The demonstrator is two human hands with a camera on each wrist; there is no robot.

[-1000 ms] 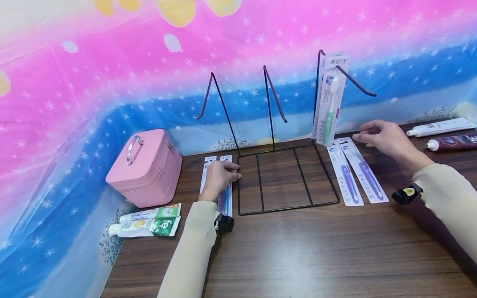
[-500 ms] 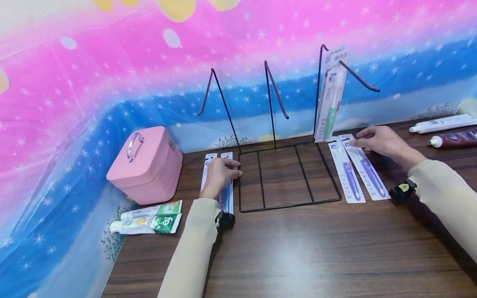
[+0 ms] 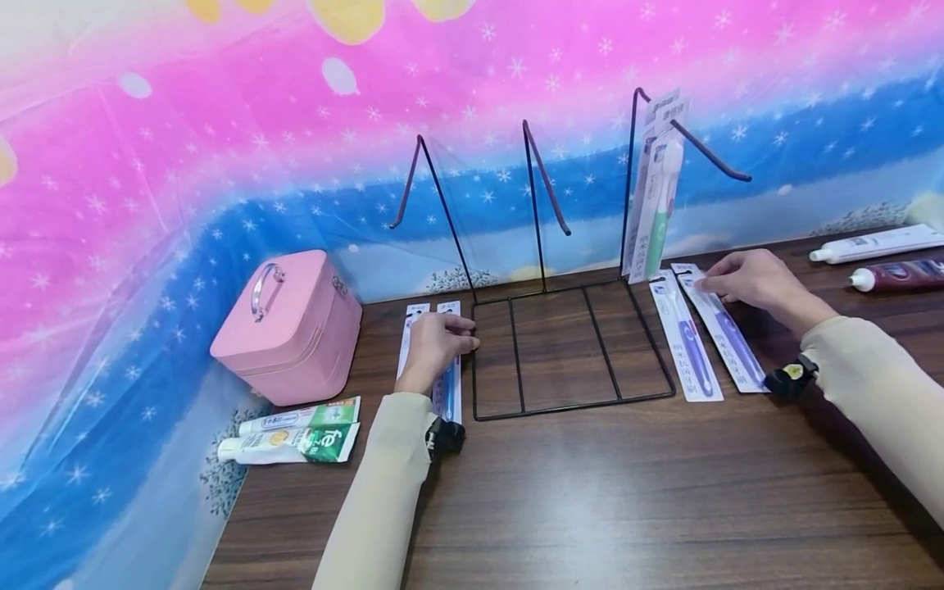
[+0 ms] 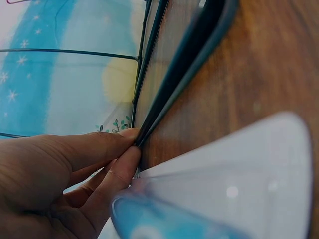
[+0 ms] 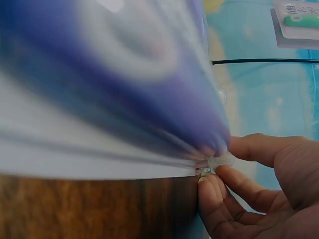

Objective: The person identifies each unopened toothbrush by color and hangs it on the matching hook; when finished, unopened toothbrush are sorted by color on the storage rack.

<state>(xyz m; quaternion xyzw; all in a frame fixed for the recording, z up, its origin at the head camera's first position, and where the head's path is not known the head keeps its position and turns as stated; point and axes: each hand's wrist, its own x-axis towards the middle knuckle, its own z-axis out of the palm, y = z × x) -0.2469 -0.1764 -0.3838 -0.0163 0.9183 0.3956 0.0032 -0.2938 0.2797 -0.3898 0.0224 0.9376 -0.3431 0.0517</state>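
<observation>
My left hand (image 3: pixel 430 348) pinches the left side bar of the black wire rack (image 3: pixel 575 406) between thumb and fingers; the left wrist view shows the bar (image 4: pixel 179 69) at the fingertips. Under and beside that hand lie two packaged toothbrushes, one with a blue handle (image 3: pixel 448 395), partly covered. My right hand (image 3: pixel 767 283) pinches the upper right edge of a packaged purple toothbrush (image 3: pixel 732 338), whose card is slightly tilted. Left of it lies a second purple toothbrush pack (image 3: pixel 692 348). Packaged toothbrushes, the front one green (image 3: pixel 659 233), hang on the rack's right hook.
A pink case (image 3: pixel 288 328) stands at the left, with two toothpaste tubes (image 3: pixel 288 447) in front of it. A white tube (image 3: pixel 878 244) and a dark red tube (image 3: pixel 896 276) lie at the far right. The rack's left (image 3: pixel 401 205) and middle (image 3: pixel 555 201) hooks stick out forward.
My right hand has moved onto the outer purple toothbrush pack and taken hold of its edge, tilting it. The hanging packs have swung slightly. My left hand keeps its grip on the rack.
</observation>
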